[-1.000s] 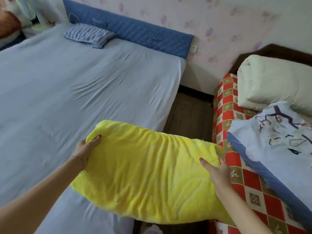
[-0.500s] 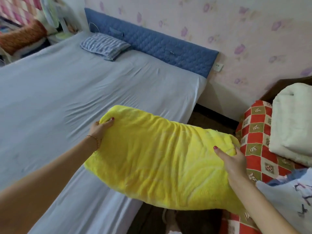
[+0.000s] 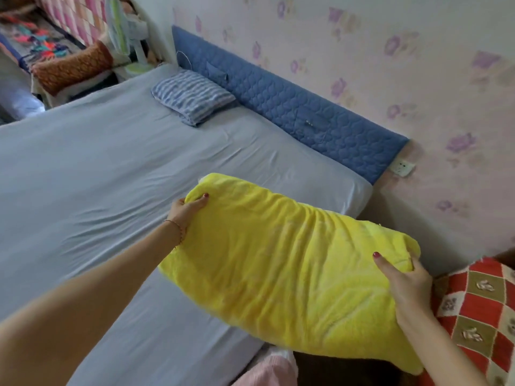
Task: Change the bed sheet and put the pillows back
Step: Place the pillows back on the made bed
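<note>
Status at this moment: the grey bed sheet (image 3: 106,168) lay spread over the mattress with shallow wrinkles across the middle, so I judged the sheet change essentially complete. One striped pillow (image 3: 192,97) already rested on the sheet at the head end, just beside the blue quilted headboard pad (image 3: 292,107).

Pillow return was in progress. I held the yellow pillow (image 3: 284,266) in the air over the near right corner of the bed. My left hand (image 3: 186,211) gripped its left end, fingers curled into the plush. My right hand (image 3: 404,280) gripped its right end, thumb on top. Remaining work, by my estimate: set this pillow down by the headboard pad and smooth the wrinkles.

Room: floral wallpaper (image 3: 390,51) behind the bed, a wall socket (image 3: 401,167) just past the pad's end, a red checked cover (image 3: 479,310) at right, and a fan (image 3: 133,37) beyond the far corner.
</note>
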